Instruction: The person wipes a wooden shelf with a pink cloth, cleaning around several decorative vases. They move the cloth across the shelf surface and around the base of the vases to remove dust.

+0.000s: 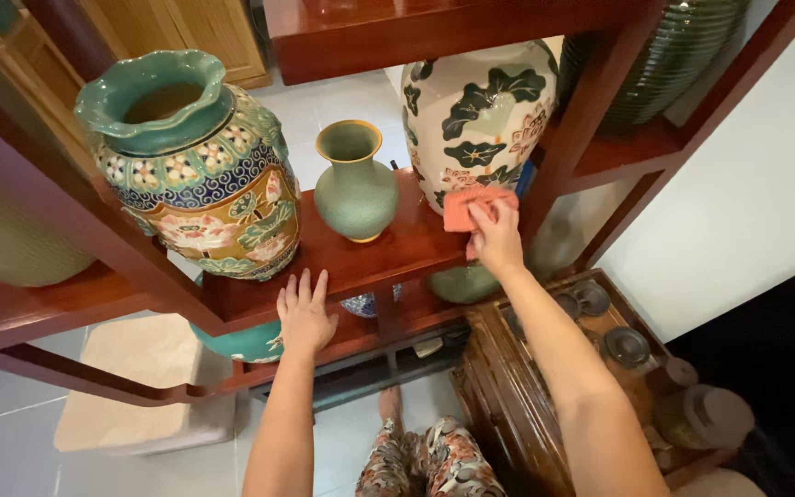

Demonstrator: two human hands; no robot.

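The right hand (495, 237) presses a small pink cloth (473, 206) with its fingertips against the lower front of a tall white vase (480, 115) painted with dark green leaves and pale flowers; the fingers lie flat and close together on the cloth, not curled around it. The left hand (304, 313) rests palm down on the front edge of the red wooden shelf (361, 260), fingers spread wide and holding nothing. Just beyond the left hand stands a big jar (193, 166) with a wavy green rim and bands of blue scrolls and pink flowers, near the shelf's left end. Between this jar and the white vase stands a small plain green vase (354, 184), upright, apart from both. Under the shelf, a lower board carries a teal pot (246, 342) and a blue patterned bowl (367, 302), both partly hidden. To the right, below the right arm, is a dark carved wooden table (517, 405) with small round lids on top. A ribbed green jar (678, 55) sits on a higher shelf at upper right. The floor (11, 442) is pale tile, with a beige mat (144, 387) lying on it.
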